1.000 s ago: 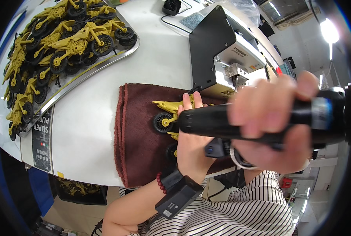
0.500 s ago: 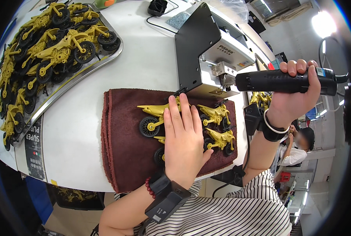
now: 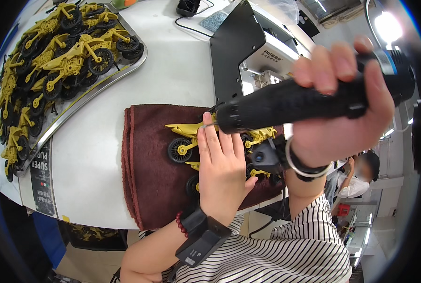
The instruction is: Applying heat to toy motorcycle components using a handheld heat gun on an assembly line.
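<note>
My left hand (image 3: 223, 170) lies flat with outstretched fingers over a yellow toy motorcycle (image 3: 184, 129) with black wheels, pressing it onto a folded brown cloth (image 3: 147, 174). Another toy motorcycle (image 3: 192, 166) is partly hidden beneath that hand. My right hand (image 3: 347, 113) is closed around a black electric screwdriver (image 3: 276, 101), blurred by motion. The screwdriver slants down to the left, its thin bit just by my left fingertips over the toy. To the right, more toy motorcycles (image 3: 262, 135) rest on the cloth, partly covered by the right wrist's device.
A metal tray (image 3: 85, 104) heaped with yellow toy motorcycles (image 3: 73, 59) stands on the white table at the left. Behind the cloth is a screw-feeding machine (image 3: 273, 55) with a black side panel (image 3: 230, 47). Another person (image 3: 354, 184) sits at the far right.
My right hand has brought the screwdriver from the feeding machine left and down to the toy motorcycle under my left hand. The left hand stays almost in place.
</note>
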`<state>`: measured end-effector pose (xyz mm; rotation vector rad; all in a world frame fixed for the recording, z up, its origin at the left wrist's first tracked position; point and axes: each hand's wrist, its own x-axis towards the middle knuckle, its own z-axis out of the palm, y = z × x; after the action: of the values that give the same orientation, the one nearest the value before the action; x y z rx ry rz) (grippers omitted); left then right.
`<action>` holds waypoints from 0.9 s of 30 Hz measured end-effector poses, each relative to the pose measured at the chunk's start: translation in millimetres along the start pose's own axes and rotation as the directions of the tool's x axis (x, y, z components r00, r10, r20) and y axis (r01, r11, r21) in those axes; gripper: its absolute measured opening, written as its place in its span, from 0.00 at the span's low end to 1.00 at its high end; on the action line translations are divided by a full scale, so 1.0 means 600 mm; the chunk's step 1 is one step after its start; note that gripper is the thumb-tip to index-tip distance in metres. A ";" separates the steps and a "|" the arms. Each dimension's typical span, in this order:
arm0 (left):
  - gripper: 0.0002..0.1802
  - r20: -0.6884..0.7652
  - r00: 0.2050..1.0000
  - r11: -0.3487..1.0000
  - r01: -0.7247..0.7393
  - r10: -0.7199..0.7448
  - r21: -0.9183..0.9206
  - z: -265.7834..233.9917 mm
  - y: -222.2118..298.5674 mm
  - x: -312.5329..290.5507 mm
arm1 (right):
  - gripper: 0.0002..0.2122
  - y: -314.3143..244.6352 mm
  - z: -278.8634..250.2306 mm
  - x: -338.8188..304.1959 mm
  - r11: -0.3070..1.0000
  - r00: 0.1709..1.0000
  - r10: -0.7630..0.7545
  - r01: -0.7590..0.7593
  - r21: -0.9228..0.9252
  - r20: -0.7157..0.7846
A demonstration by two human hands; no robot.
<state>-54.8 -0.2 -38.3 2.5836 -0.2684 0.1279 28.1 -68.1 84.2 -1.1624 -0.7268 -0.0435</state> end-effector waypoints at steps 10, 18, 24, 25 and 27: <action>0.47 0.072 0.997 0.998 -0.009 0.013 -0.061 0.001 -0.002 -0.001 | 0.10 0.069 0.054 0.011 0.984 0.988 0.082 -0.101 0.144 0.129; 0.46 0.074 0.997 0.999 0.010 -0.007 -0.035 0.004 0.002 0.002 | 0.11 0.069 0.040 0.004 0.986 0.991 0.070 -0.085 0.143 0.111; 0.46 0.113 0.994 1.000 0.001 -0.001 -0.006 0.001 0.003 0.000 | 0.11 0.076 0.052 -0.010 0.988 0.994 0.049 -0.063 0.144 0.096; 0.46 0.102 0.995 1.000 0.009 -0.007 -0.015 0.003 0.003 0.001 | 0.11 0.081 0.055 -0.012 0.987 0.994 0.047 -0.060 0.147 0.094; 0.46 0.092 0.996 1.000 0.020 -0.018 -0.021 0.009 0.000 0.000 | 0.11 0.086 0.055 -0.015 0.986 0.995 0.043 -0.057 0.154 0.092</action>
<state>-54.8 -3.1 -42.6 2.5729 -0.2773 -0.0009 24.8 -21.2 43.7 -1.0370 -0.7651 0.1062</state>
